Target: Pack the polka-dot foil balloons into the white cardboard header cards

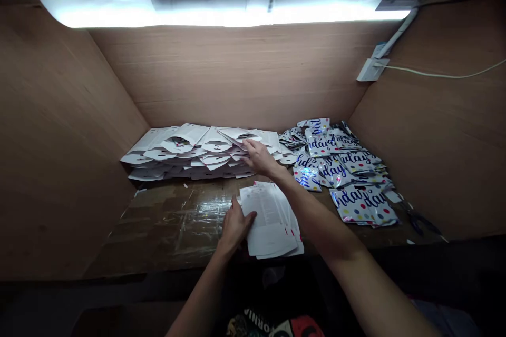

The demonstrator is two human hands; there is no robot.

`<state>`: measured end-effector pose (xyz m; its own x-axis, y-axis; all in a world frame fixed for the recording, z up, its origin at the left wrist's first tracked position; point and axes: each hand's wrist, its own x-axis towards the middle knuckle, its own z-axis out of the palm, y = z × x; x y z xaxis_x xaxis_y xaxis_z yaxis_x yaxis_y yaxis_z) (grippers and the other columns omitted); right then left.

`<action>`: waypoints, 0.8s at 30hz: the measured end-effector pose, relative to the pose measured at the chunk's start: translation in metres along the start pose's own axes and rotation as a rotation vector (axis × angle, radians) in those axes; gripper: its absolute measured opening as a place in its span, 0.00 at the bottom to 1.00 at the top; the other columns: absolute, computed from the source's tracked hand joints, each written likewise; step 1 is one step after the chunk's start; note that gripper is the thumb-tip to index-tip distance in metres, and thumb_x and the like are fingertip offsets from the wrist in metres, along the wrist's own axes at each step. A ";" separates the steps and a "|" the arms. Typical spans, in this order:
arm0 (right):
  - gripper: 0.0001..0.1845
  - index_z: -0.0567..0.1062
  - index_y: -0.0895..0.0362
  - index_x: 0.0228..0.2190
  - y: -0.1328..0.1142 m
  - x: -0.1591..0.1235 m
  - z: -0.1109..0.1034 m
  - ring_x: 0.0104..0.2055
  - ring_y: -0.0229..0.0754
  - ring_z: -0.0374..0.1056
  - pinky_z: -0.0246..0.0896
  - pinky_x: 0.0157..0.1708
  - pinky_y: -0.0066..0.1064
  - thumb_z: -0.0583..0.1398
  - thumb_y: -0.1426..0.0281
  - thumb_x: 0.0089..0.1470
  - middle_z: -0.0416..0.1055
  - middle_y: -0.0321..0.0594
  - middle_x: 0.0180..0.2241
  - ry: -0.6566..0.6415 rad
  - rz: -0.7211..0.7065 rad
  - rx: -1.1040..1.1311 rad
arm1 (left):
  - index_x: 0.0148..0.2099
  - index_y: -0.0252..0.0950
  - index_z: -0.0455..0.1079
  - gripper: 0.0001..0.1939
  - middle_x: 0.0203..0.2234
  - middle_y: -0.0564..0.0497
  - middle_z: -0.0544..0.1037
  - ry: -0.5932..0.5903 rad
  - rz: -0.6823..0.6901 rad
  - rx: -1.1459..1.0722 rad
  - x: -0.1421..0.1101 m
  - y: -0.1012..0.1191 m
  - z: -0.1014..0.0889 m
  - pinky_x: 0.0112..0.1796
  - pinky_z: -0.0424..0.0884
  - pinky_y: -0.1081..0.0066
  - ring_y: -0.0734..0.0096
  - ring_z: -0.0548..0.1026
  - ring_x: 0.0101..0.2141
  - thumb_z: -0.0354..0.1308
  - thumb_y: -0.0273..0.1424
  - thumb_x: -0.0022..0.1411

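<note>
My left hand grips the left edge of a stack of white printed sheets lying on the brown work surface. My right hand reaches over that stack to the back. Its fingers are on a tilted white card, which lifts from the top of a wide, overlapping pile of white cards. To the right of my right hand lies a heap of shiny foil packs with polka dots and blue script reading "day".
Cardboard walls enclose the surface on three sides, and a bright strip light runs along the top. Dark-handled scissors lie at the right front. A white cable runs along the right wall from a wall fitting.
</note>
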<state>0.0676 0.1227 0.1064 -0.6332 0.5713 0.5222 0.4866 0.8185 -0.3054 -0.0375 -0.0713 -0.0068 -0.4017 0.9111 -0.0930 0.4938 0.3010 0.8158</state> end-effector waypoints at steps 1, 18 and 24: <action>0.27 0.71 0.61 0.62 0.002 -0.007 -0.001 0.63 0.56 0.64 0.59 0.64 0.48 0.63 0.68 0.65 0.69 0.57 0.61 0.026 -0.003 0.047 | 0.64 0.33 0.68 0.39 0.50 0.32 0.80 0.023 0.021 -0.097 0.002 -0.006 -0.001 0.56 0.65 0.51 0.37 0.75 0.55 0.71 0.36 0.51; 0.27 0.77 0.59 0.43 -0.062 -0.240 -0.014 0.22 0.31 0.63 0.54 0.18 0.21 0.75 0.61 0.43 0.77 0.35 0.29 0.216 1.158 1.620 | 0.62 0.32 0.73 0.44 0.52 0.34 0.82 -0.651 -0.289 -1.442 -0.005 0.054 0.042 0.54 0.74 0.44 0.37 0.80 0.53 0.60 0.63 0.60; 0.32 0.76 0.58 0.40 -0.058 -0.264 -0.019 0.17 0.34 0.60 0.54 0.18 0.24 0.64 0.40 0.56 0.69 0.31 0.19 0.106 1.060 1.338 | 0.74 0.31 0.58 0.57 0.64 0.31 0.72 -1.013 -0.282 -1.595 -0.008 0.065 0.056 0.63 0.64 0.37 0.31 0.69 0.64 0.56 0.68 0.58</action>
<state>0.2178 -0.0762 0.0016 -0.3232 0.8963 -0.3035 -0.2045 -0.3793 -0.9024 0.0408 -0.0433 0.0154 0.4956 0.8660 -0.0663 -0.7992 0.4846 0.3556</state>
